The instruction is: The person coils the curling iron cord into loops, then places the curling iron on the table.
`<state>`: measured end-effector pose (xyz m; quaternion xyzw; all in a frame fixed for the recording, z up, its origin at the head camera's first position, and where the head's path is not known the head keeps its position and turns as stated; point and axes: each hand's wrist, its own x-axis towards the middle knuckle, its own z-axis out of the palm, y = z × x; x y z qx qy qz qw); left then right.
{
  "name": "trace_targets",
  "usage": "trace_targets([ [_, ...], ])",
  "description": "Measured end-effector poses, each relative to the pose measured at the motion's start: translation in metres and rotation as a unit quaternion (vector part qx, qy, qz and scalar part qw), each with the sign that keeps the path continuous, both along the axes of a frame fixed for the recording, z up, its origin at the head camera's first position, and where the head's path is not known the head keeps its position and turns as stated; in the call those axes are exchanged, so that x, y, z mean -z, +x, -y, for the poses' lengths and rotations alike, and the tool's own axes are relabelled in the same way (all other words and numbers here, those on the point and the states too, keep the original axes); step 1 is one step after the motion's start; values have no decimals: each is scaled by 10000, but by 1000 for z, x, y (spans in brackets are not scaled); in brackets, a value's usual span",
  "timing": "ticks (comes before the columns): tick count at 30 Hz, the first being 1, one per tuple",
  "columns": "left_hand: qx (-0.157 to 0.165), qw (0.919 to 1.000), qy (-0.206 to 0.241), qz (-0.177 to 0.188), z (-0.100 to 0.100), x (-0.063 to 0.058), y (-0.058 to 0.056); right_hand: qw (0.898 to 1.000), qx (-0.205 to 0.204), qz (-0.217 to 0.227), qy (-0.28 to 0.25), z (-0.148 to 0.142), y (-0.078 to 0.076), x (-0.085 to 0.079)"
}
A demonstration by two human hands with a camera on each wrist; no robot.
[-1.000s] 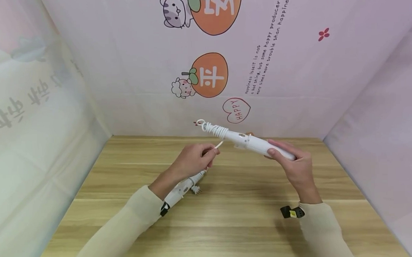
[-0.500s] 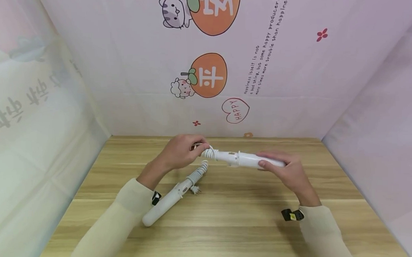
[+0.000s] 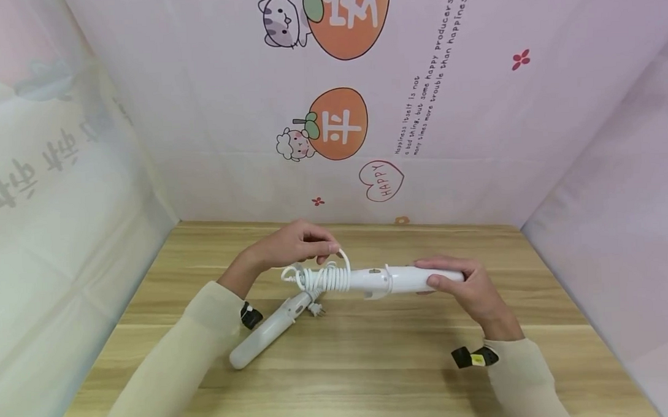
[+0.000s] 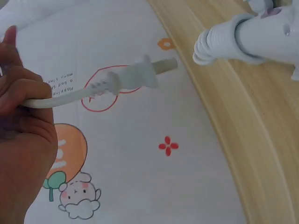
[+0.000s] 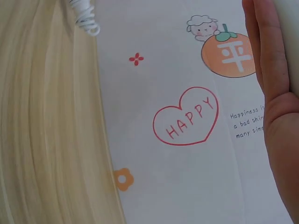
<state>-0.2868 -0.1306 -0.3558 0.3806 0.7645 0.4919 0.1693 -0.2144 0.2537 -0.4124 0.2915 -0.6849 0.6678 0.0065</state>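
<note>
My right hand grips the smooth end of a white wand-shaped hair iron, held level above the table. White cord is wound in several turns around its other end. With thumb and fingers, my left hand pinches the loose cord just above those turns. In the left wrist view the white plug hangs off that cord, beyond the fingers. A second white hair iron lies slantwise on the table, cord wound round it, its plug beside it; the held one partly hides its wound end.
The wood-grain table meets a printed cloth backdrop at its far edge. More pale cloth stands as walls on the left and right. Black straps with small devices sit at both wrists.
The held hair iron has come down toward me and swung level, its wound end overlapping the lying one. My left hand has shifted left, then drawn the cord up beside the turns.
</note>
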Motion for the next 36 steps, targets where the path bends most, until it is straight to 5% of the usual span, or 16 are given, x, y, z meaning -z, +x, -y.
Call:
trace_targets([
  [7, -209, 9933, 577, 980, -5, 26, 2, 9992, -45, -2, -408, 3, -2, -7],
  [17, -951, 9797, 631, 1647, -26, 42, 13, 9947, 860, -202, -529, 8, -6, -8],
  [21, -1074, 9823, 641, 1391, -33, 43, 15, 9916, 1155, -322, -479, 10, -8, -9],
  [29, -1193, 9886, -111, 907, -38, 30, 32, 9834, 1506, -1001, -149, 13, -12, -7],
  [36, -1189, 9905, -681, 96, -40, 31, 40, 9822, 1608, -880, -410, 15, -15, -2],
])
